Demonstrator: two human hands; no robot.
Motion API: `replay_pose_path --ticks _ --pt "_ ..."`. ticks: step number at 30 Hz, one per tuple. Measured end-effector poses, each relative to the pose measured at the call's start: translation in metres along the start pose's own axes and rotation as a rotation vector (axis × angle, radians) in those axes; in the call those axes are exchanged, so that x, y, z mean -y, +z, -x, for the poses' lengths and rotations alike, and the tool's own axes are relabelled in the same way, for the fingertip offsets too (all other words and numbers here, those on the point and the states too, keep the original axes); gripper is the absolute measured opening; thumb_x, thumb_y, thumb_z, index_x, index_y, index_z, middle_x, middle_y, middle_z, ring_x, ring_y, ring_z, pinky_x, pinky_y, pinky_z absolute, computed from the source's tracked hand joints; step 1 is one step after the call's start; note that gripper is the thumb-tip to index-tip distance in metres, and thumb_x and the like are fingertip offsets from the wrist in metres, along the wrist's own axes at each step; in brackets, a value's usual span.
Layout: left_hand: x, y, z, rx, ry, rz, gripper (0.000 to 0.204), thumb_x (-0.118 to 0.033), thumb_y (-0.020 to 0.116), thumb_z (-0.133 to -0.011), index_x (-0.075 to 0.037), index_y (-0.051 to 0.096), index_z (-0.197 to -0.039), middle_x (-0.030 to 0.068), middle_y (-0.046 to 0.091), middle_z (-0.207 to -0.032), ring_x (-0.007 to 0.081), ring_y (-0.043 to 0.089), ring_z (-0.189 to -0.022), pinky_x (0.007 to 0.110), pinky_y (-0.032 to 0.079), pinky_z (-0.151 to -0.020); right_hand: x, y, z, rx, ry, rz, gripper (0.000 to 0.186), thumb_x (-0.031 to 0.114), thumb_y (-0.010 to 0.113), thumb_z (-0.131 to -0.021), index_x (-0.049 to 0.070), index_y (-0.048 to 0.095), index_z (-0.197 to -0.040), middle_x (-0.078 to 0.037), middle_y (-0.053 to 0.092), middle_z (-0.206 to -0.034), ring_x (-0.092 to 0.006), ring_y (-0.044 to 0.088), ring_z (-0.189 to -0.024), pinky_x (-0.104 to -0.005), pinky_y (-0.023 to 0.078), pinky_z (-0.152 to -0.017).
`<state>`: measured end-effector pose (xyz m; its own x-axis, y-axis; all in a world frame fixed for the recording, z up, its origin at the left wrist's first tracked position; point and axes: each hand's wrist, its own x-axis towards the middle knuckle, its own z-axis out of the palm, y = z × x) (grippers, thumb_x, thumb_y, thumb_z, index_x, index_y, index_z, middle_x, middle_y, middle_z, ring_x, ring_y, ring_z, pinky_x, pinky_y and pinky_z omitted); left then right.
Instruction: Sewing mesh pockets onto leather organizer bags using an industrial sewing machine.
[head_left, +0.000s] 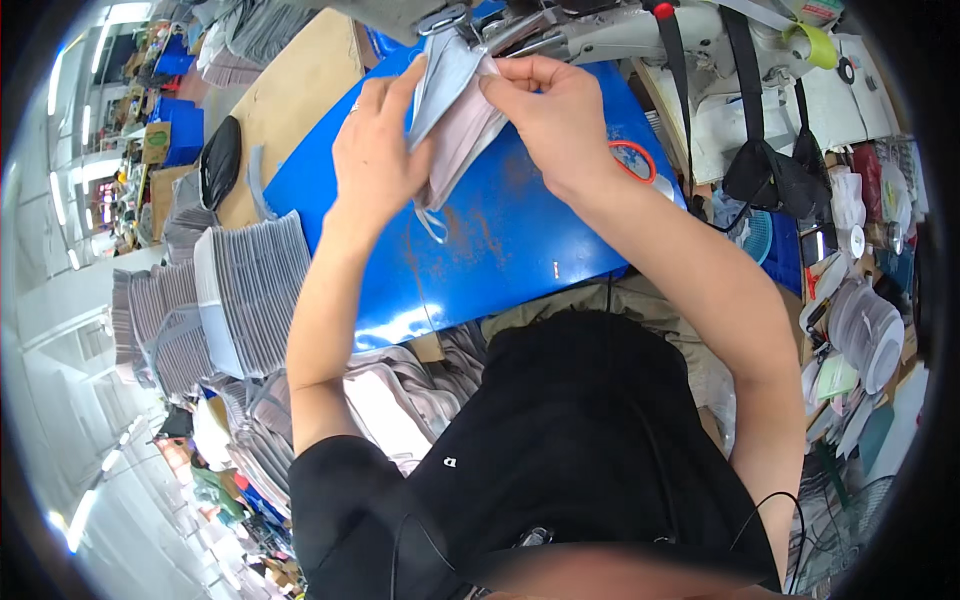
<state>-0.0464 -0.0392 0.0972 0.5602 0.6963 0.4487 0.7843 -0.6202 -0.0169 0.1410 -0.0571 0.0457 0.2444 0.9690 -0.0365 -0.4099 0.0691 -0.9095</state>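
A folded fabric piece [465,140], pale blue on one face and pinkish grey on the other, is held up at the far end of the blue work surface [400,285]. My left hand [380,150] grips its left side, with the fingers along the blue face and the thumb lower down. At the upper right edge, my right hand [555,110] pinches the cloth between thumb and fingers. The cloth's top end lies close to the metal parts of a sewing machine [620,38]. A thin pale strip [432,226] dangles from its bottom.
Red-handled scissors [635,160] lie right of my right wrist. Tall stacks of grey fabric pieces [255,290] stand at the left, and more pieces [395,405] lie near my body. A black pouch [765,172] hangs at the right. A black oval object [220,162] rests on the tan board [290,95].
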Motion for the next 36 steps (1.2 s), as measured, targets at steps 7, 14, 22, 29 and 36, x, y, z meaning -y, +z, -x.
replay_pose_path --ticks 7,14,22,29,36 --pt "0.011 -0.051 0.006 0.272 0.058 -0.107 0.074 -0.005 0.062 -0.088 -0.037 0.048 -0.154 0.0093 0.058 -0.082 0.0317 0.065 -0.068 0.043 0.056 -0.062 0.012 0.006 0.006 0.020 0.056 0.216 0.031 0.009 0.074 -0.077 -0.005 0.071 -0.105 -0.012 0.075 -0.090 -0.0188 0.072 -0.081 -0.0307 0.055 -0.071" --pt "-0.011 -0.094 -0.029 0.405 0.235 -0.170 0.066 -0.002 0.060 -0.084 -0.033 0.064 -0.142 0.0099 0.057 -0.078 0.0326 0.064 -0.064 0.044 0.055 -0.062 0.020 0.008 0.015 0.024 0.026 0.351 0.037 0.005 0.072 -0.082 -0.004 0.065 -0.117 -0.006 0.065 -0.100 -0.0125 0.063 -0.085 -0.0279 0.051 -0.064" --pt "-0.008 -0.105 -0.053 0.427 0.385 -0.199 0.050 -0.004 0.061 -0.082 -0.022 0.075 -0.127 0.0105 0.062 -0.082 0.0316 0.067 -0.071 0.042 0.055 -0.066 0.026 -0.002 0.020 -0.006 0.061 0.249 0.031 0.003 0.073 -0.081 -0.004 0.070 -0.111 -0.010 0.073 -0.099 -0.0176 0.070 -0.089 -0.0307 0.055 -0.076" --pt "-0.019 -0.104 -0.055 0.352 0.454 -0.276 0.057 -0.001 0.061 -0.082 -0.026 0.073 -0.131 0.0088 0.060 -0.082 0.0310 0.063 -0.066 0.041 0.052 -0.061 0.039 -0.005 0.020 0.036 0.317 0.187 0.011 0.005 0.074 -0.083 0.002 0.067 -0.090 -0.007 0.067 -0.082 -0.0153 0.068 -0.073 -0.0324 0.052 -0.060" --pt "-0.022 -0.102 -0.050 0.334 0.474 -0.325 0.057 -0.003 0.062 -0.082 -0.027 0.073 -0.132 0.0088 0.060 -0.082 0.0296 0.065 -0.066 0.040 0.053 -0.060 0.038 -0.008 0.016 0.117 0.307 0.250 0.014 0.007 0.075 -0.083 0.005 0.062 -0.084 -0.003 0.062 -0.073 -0.0129 0.062 -0.065 -0.0306 0.047 -0.054"
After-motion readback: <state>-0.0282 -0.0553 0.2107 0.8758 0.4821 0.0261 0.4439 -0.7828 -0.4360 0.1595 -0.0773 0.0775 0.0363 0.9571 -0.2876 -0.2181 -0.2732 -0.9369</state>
